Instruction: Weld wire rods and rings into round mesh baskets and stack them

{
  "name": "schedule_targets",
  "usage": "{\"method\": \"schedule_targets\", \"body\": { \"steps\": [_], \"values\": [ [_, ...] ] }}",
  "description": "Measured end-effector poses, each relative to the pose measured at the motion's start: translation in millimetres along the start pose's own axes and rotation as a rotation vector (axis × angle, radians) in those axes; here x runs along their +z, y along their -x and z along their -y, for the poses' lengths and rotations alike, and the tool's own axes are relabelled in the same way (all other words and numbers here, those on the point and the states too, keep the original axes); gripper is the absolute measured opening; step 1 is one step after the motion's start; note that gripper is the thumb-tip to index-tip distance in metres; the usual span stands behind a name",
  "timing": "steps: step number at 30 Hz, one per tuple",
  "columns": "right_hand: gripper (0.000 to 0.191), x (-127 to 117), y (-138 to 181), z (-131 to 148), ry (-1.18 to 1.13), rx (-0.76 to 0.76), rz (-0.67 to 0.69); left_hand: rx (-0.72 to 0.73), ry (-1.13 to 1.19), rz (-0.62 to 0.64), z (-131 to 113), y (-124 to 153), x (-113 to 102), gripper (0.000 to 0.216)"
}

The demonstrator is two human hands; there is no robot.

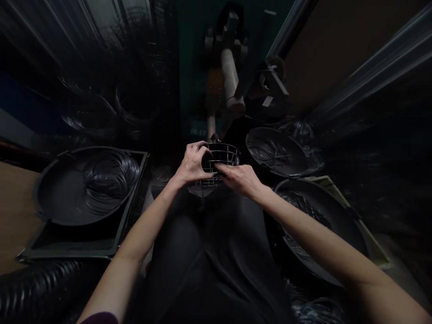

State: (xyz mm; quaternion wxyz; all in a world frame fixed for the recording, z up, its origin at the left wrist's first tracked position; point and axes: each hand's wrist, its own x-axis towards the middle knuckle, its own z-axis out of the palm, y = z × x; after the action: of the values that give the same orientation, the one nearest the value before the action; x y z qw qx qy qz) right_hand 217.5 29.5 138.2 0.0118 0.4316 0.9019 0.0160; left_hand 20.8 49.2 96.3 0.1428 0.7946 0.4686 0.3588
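Note:
A small round wire basket (232, 155) sits between my two hands, above my knees and just in front of a machine's lower arm. My left hand (194, 163) grips its left side, with the thumb below and the fingers curled over the upper rim. On the near right side, my right hand (240, 177) has its fingers closed on the basket's wires. The lower part of the basket is partly hidden by my fingers, and its far side is dark.
A green machine (192, 67) with a thick metal arm (230, 74) stands straight ahead. At left, a dark basin (64, 198) holding wire rings (113, 180) rests on a crate (70, 252). At right are a pan (293, 155) of wire pieces and a larger basin (344, 229) with wire grids.

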Motion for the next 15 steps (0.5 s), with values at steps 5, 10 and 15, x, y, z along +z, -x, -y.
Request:
{"method": "schedule_targets", "body": {
  "steps": [5, 10, 15],
  "values": [
    [0.036, 2, 4, -11, 0.080, 0.013, -0.063, 0.003, 0.008, 0.019, -8, -11, 7, 0.056],
    [0.033, -1, -3, -20, 0.086, -0.032, -0.072, -0.015, -0.028, 0.026, -6, -20, 4, 0.056],
    [0.032, 4, 0, -21, -0.097, 0.046, -0.124, 0.057, -0.051, 0.033, -5, -16, -3, 0.060]
  ]
}}
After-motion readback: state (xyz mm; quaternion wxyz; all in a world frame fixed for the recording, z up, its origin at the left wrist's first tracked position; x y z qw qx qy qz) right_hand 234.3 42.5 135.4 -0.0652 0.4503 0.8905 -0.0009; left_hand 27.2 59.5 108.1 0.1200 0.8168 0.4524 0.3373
